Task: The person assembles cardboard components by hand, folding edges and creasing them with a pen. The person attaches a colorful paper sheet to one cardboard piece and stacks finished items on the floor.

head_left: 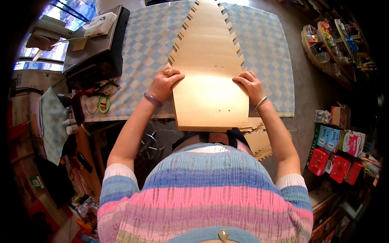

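A long gold-tan cardboard sheet (210,93) lies lengthwise on the table. Its far part narrows and has toothed notches along both edges, while the near part is a plain panel reaching past the table's front edge toward my lap. At the panel's left edge, my left hand (163,83) pinches the card with thumb on top and fingers curled. My right hand (249,86) grips the opposite edge in the same way. Crease lines cross the sheet near both hands. The undersides of the fingers are hidden.
A blue-and-cream checked cloth (267,52) covers the table. At the left stands a black box-like appliance (95,60) with a white box (99,25) on top; a green ring (104,105) lies nearby. More notched cardboard (259,141) sits below at right. Racks of packages (334,44) stand far right.
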Action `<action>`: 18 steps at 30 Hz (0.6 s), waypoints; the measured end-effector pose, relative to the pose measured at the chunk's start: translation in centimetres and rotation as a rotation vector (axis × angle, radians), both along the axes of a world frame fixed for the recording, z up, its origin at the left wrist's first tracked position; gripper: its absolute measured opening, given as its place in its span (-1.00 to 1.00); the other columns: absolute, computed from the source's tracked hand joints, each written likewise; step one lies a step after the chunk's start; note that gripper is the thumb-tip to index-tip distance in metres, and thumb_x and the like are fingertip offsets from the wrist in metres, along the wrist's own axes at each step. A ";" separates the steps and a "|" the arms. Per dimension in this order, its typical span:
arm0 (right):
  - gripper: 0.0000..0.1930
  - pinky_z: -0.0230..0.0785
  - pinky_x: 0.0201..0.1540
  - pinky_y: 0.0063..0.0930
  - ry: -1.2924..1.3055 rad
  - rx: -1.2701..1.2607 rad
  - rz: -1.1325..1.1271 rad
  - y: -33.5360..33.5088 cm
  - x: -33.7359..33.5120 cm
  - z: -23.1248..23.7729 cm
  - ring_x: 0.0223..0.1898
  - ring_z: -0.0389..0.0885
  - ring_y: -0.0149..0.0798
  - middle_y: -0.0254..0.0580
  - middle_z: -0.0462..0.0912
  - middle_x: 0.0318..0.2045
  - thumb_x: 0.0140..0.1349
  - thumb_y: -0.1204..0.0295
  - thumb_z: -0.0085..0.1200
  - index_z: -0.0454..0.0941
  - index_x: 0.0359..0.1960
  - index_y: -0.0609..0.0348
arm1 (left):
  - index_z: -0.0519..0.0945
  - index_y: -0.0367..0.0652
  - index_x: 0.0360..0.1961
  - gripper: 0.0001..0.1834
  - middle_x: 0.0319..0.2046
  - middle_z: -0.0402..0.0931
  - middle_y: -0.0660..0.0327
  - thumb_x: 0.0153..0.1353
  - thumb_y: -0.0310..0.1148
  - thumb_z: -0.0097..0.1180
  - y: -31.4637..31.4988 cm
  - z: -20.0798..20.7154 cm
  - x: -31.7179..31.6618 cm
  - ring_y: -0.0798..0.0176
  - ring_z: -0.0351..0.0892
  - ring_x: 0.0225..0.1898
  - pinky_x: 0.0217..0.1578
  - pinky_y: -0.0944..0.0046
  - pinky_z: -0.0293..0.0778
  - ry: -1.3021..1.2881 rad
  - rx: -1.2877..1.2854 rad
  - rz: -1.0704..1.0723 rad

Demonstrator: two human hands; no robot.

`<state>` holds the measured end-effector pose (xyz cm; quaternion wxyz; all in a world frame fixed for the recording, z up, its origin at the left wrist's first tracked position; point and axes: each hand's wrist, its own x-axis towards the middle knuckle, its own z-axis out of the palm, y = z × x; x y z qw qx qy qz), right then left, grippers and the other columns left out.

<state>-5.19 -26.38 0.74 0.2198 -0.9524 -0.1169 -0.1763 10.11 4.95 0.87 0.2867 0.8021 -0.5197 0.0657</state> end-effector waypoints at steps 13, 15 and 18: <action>-0.73 0.39 -0.35 -0.34 0.246 0.480 -0.375 0.2 1.1 0.1 -0.46 0.54 -0.12 -0.18 0.59 -0.53 -0.01 0.22 0.30 0.62 -0.35 0.10 | 0.45 -0.17 -0.10 -0.61 -0.41 0.58 -0.03 0.04 -0.33 0.23 -1.5 -0.2 0.6 -0.12 0.57 -0.33 -0.29 0.00 0.46 0.332 0.033 0.294; -0.66 0.38 -0.36 -0.34 0.329 0.555 -0.478 0.6 2.0 0.5 -0.47 0.54 -0.12 -0.16 0.60 -0.53 -0.05 0.19 0.32 0.57 -0.33 0.13 | 0.40 -0.22 -0.06 -0.54 -0.39 0.57 -0.12 0.06 -0.28 0.25 -1.7 -0.8 1.3 -0.20 0.54 -0.30 -0.31 -0.05 0.45 0.371 0.045 0.305; -0.61 0.38 -0.35 -0.32 0.335 0.381 -0.544 -0.2 2.7 -0.5 -0.47 0.55 -0.10 -0.12 0.60 -0.52 -0.06 0.15 0.32 0.52 -0.34 0.17 | 0.40 -0.27 -0.10 -0.55 -0.37 0.56 -0.16 0.06 -0.27 0.26 -3.0 -0.6 1.8 -0.22 0.54 -0.27 -0.28 -0.05 0.45 0.459 0.067 0.354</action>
